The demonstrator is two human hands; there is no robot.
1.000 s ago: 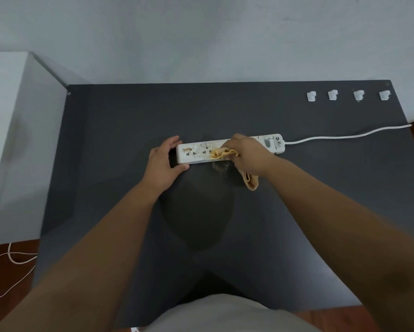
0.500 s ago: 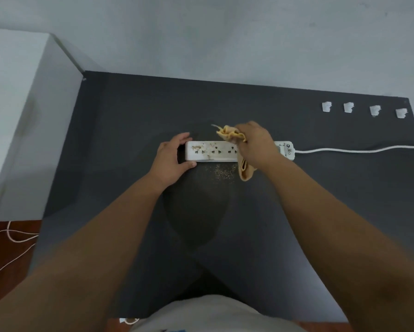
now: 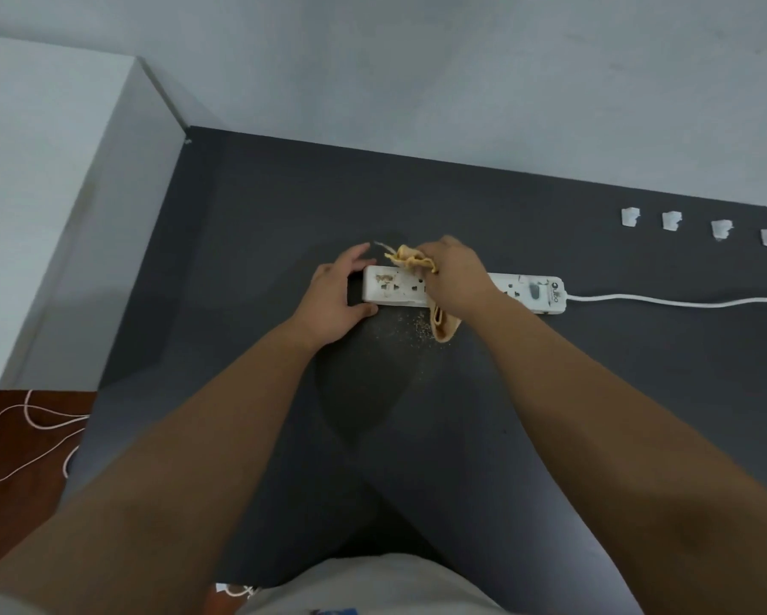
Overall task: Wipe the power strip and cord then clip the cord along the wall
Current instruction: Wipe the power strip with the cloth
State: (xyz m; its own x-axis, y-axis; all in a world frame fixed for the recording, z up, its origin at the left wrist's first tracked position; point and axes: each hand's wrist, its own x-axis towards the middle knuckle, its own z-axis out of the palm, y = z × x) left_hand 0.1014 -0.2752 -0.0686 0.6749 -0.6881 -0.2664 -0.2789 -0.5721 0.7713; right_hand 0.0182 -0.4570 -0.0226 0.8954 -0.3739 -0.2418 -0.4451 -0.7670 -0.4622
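Note:
A white power strip (image 3: 523,291) lies across the middle of the dark grey table (image 3: 248,215), its left sockets dusted with brown dirt. Its white cord (image 3: 683,300) runs off to the right edge. My left hand (image 3: 335,299) grips the strip's left end, thumb on the near side. My right hand (image 3: 454,277) presses a yellow cloth (image 3: 410,257) onto the strip's middle; a fold of the cloth hangs down on the near side. Several white cord clips (image 3: 672,219) sit in a row at the table's far right.
Brown crumbs (image 3: 410,328) lie scattered on the table just in front of the strip. A white cabinet (image 3: 53,179) stands against the table's left side. A thin white cable (image 3: 22,432) loops on the wooden floor at the lower left. The grey wall (image 3: 417,73) runs behind the table.
My right hand with the cloth has slid leftward along the strip, uncovering the switch end. More crumbs lie in front of the strip. My left hand keeps its hold.

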